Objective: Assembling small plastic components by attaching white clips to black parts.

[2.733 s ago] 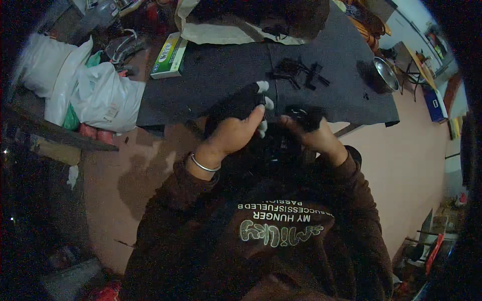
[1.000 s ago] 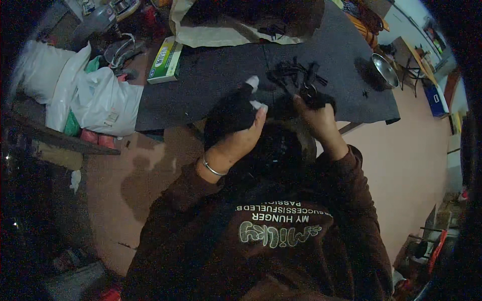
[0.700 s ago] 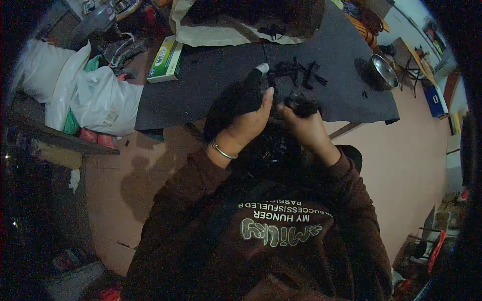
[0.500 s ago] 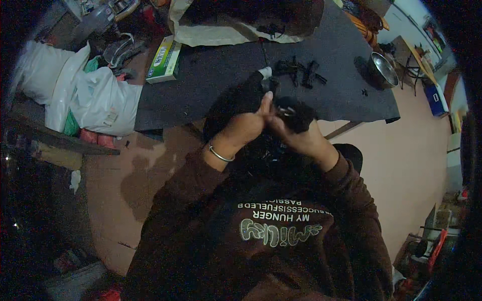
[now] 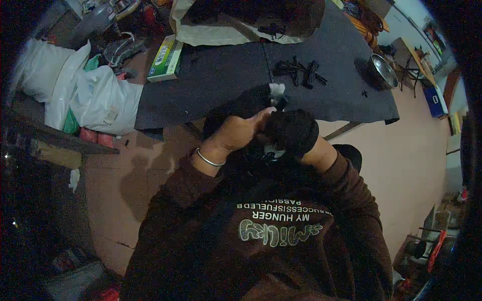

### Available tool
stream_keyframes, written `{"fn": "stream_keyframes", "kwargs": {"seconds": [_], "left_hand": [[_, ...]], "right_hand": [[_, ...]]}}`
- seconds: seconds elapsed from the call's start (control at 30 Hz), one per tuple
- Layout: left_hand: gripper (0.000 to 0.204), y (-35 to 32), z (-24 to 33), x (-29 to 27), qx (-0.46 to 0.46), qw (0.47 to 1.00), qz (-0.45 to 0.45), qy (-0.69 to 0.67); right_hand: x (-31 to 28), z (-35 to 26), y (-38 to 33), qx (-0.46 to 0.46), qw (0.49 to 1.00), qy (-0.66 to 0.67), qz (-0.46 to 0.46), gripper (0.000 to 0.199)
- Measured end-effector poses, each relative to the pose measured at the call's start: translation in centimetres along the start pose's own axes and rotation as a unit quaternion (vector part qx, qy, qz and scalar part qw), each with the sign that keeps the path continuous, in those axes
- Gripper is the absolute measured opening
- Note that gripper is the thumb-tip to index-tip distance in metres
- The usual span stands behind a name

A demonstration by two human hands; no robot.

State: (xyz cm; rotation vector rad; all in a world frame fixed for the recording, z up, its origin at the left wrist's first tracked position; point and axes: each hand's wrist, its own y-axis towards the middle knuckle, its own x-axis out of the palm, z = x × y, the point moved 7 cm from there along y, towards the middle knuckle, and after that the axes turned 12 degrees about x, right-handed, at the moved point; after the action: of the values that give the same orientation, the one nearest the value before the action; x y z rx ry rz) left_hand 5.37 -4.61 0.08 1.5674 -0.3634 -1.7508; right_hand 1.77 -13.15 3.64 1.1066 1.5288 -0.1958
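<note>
Black glove (image 5: 291,131) drawn over right hand (image 5: 293,133) down to the wrist; fitting appears near complete, cuff end yet to settle. Left hand (image 5: 240,131) bare, fingers pressed together, pinching the glove's edge just off the near edge of the dark bench (image 5: 221,75). Second dark glove-like piece (image 5: 246,103) bunched behind the left hand, unworn. Right hand covered, loosely curled. Metal bowl (image 5: 382,70) at the bench's right end, contents indiscernible. White bags (image 5: 95,98) beyond the left edge, contents hidden.
</note>
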Motion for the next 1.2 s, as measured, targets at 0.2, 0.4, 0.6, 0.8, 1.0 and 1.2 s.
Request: {"fn": "stream_keyframes", "kwargs": {"seconds": [0.2, 0.4, 0.6, 0.8, 1.0, 1.2], "left_hand": [[0.033, 1.0, 0.9, -0.7, -0.041, 0.997, -0.07, -0.001], [0.033, 0.6, 1.4, -0.5, 0.015, 0.996, -0.08, 0.048], [0.027, 1.7, 0.7, -1.8, -0.031, 0.985, 0.123, -0.12], [0.018, 2.4, 2.5, -2.5, -0.074, 0.982, 0.067, -0.161], [0.017, 3.6, 3.7, -4.1, -0.019, 0.993, 0.11, -0.025], [0.02, 4.0, 3.4, -3.9, -0.056, 0.991, 0.102, -0.065]], "right_hand": [[-0.6, -0.7, 0.1, -0.016, 1.0, -0.007, -0.018, 0.029], [-0.9, -0.9, 0.1, 0.015, 0.999, 0.025, -0.034, 0.031], [-3.3, -1.5, 0.1, -0.001, 0.99, -0.062, 0.127, 0.021], [-3.2, 2.5, -0.4, 0.208, 0.947, 0.163, 0.182, 0.01], [-2.1, 3.5, -0.8, 0.311, 0.897, 0.315, 0.024, 0.022], [-1.1, 3.7, -0.7, 0.334, 0.903, 0.257, -0.084, 0.035]]}}
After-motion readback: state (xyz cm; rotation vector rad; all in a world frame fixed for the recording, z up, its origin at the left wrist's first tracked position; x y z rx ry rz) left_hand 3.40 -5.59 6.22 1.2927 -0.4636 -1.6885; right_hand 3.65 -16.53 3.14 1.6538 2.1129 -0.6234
